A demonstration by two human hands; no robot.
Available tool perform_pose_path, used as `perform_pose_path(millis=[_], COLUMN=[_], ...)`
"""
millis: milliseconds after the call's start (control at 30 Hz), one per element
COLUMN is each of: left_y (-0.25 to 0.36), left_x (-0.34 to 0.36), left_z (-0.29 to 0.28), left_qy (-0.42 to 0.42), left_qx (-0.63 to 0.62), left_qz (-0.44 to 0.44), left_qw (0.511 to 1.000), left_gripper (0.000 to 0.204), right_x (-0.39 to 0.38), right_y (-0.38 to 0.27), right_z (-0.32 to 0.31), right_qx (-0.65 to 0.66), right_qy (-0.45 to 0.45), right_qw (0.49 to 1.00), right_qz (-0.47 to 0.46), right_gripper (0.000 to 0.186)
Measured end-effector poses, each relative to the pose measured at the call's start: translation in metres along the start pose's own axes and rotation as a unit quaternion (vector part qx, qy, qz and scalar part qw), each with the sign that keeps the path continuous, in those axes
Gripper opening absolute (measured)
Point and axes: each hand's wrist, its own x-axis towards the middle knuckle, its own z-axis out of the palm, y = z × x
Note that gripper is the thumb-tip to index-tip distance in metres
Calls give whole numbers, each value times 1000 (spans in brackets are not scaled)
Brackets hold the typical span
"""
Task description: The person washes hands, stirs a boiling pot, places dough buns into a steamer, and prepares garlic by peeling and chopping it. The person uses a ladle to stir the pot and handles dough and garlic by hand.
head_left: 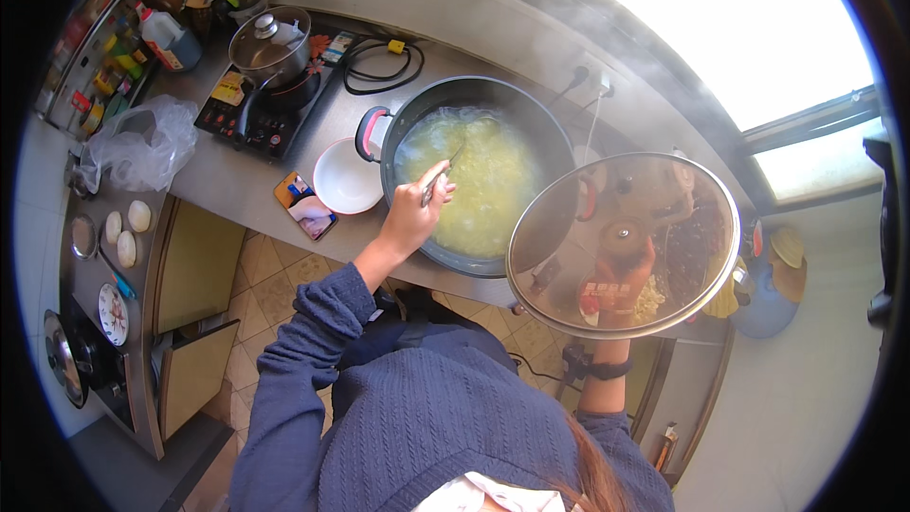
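A thin, silver-coloured metal utensil (427,195) is held by its handle in the closed fingers of the left hand (411,215), and its far end is pointed into a large, round, dark grey pot (507,95) in front of that hand. In the pot, a cloudy, pale yellow-green liquid (488,185) is topped with whitish froth, and steam is given off above it. A broad, round, clear glass lid (559,237) with a metal rim is held up, tilted, at the pot's right side by the right hand (621,273), which is seen through the misted glass behind the lid's centre; the exact placing of those fingers cannot be told. A dark band (607,370) is worn on the right wrist.

Just left of the left hand, a white, round bowl (347,178) is set on the grey desk (226,175), with a lit phone (305,206) laid beside it. Farther off, ahead and to the left of that hand, a shiny steel saucepan (273,59) with a clear cover is stood on a flat black cooker (270,139).
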Motion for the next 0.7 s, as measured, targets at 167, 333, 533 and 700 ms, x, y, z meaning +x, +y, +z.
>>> perform_pose_path(millis=[167,333,533,700], left_y=[1,3,15,34], left_x=[3,-1,-10,-19], left_z=[24,27,6,-26], left_qy=[-17,-41,-68,-63], left_qx=[-138,-225,-262,-219], left_qz=[-77,-146,-212,-223], left_qw=[987,962,939,948], left_gripper=[34,34,34,32], right_x=[-6,-6,-11,-5], right_y=[0,-7,-18,-17], right_z=[-2,-6,-11,-11], right_qx=[-40,3,21,37], right_qy=[25,4,-28,-13], right_qw=[997,1000,999,998], right_qz=[-65,-13,40,48], right_gripper=[32,34,40,39])
